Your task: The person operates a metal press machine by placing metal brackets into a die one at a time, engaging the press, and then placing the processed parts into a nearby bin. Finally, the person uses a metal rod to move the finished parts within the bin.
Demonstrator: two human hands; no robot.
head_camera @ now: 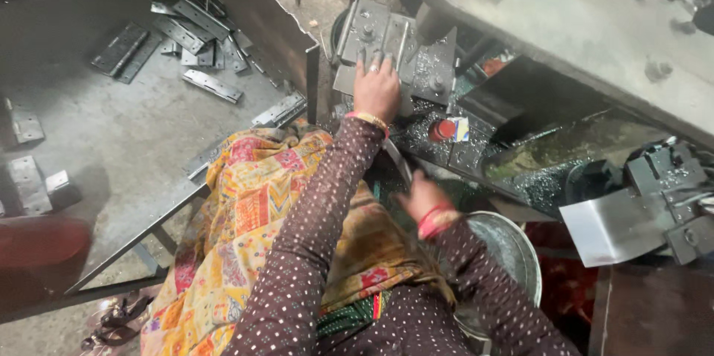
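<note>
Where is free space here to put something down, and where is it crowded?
Bare patch: the grey tray floor, between the hinge pile and the colourful cloth. Crowded: the press plate under the left hand, and the shavings-covered bed.

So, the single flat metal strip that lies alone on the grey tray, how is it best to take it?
Grip the flat metal strip across its narrow width, near the middle, coming from above. It lies flat on the grey tray, apart from the pile of strips, so both long edges are free for the fingertips.
</note>
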